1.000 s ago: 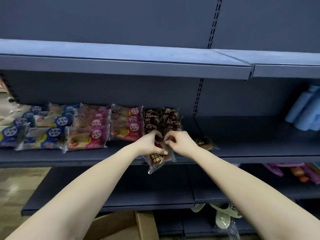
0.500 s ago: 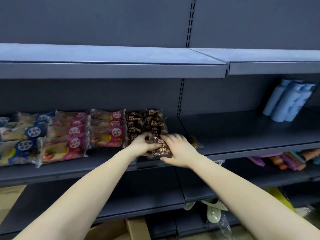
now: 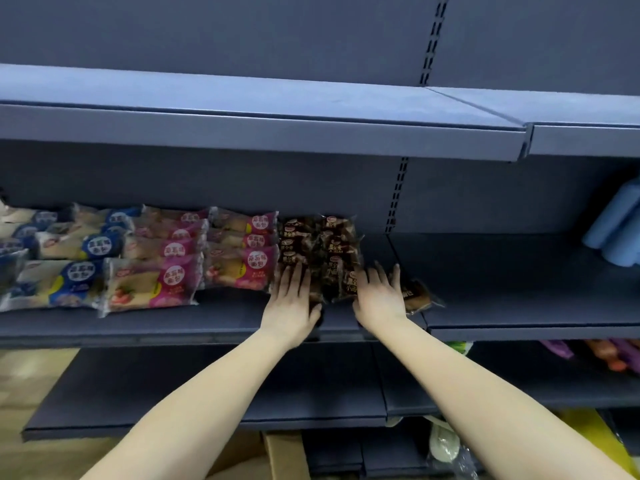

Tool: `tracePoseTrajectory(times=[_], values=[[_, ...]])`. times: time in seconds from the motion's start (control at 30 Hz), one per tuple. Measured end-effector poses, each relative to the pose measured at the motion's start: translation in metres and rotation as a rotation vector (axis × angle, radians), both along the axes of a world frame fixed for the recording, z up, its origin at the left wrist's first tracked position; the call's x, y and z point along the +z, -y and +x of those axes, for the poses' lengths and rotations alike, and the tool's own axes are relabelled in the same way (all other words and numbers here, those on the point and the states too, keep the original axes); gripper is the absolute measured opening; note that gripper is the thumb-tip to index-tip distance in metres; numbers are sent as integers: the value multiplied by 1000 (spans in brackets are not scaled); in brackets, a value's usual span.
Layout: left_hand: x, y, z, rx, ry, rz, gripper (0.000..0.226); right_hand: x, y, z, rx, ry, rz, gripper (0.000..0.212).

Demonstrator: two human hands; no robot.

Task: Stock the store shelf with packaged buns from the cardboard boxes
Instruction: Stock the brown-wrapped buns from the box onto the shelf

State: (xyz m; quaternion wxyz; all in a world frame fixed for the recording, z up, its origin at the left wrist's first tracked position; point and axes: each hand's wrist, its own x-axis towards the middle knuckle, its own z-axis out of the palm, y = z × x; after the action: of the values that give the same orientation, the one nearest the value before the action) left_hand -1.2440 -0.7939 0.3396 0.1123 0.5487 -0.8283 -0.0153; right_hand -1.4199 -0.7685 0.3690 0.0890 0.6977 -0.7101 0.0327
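Observation:
On the dark middle shelf (image 3: 221, 323) lie rows of packaged buns: blue packs (image 3: 69, 282) at the left, pink packs (image 3: 162, 282) in the middle, dark brown packs (image 3: 329, 251) to their right. My left hand (image 3: 292, 299) lies flat with fingers spread on the left edge of the brown packs. My right hand (image 3: 379, 296) rests flat on their right edge. One loose brown pack (image 3: 417, 296) lies just right of my right hand. Neither hand grips a pack.
A cardboard box (image 3: 277, 455) stands on the floor below the lowest shelf. Blue rolls (image 3: 616, 233) sit at the far right of the middle shelf. Purple and orange packs (image 3: 602, 355) lie on the lower right shelf. The top shelf (image 3: 277, 133) overhangs my hands.
Both hands held one brown pack at the shelf's front edge. The pack now lies with the brown stack, and my hands have let go and lie flat on either side of it.

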Motion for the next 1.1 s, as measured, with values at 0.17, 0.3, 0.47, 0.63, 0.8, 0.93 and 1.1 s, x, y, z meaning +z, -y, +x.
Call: tracePoseTrajectory(times=[0.17,0.3,0.47,0.63,0.8,0.93,1.1], values=[[-18,-1,4,3,12,-55,71,-11,13,14,116,36,-9,73],[-21,-2,5,-7,-58,-125,70,-27,18,18,152,37,-81,68],[-26,-1,5,6,-67,-136,70,-41,20,15,224,158,-188,62],[-30,-1,4,25,-57,-166,72,-47,20,14,279,228,-209,59],[-30,-1,5,-4,-46,-244,65,-46,18,14,248,213,-326,51],[-32,0,5,-19,-44,-276,61,-48,15,15,151,191,-375,48],[-32,1,5,-16,-47,-300,60,-51,18,14,198,191,-320,53]])
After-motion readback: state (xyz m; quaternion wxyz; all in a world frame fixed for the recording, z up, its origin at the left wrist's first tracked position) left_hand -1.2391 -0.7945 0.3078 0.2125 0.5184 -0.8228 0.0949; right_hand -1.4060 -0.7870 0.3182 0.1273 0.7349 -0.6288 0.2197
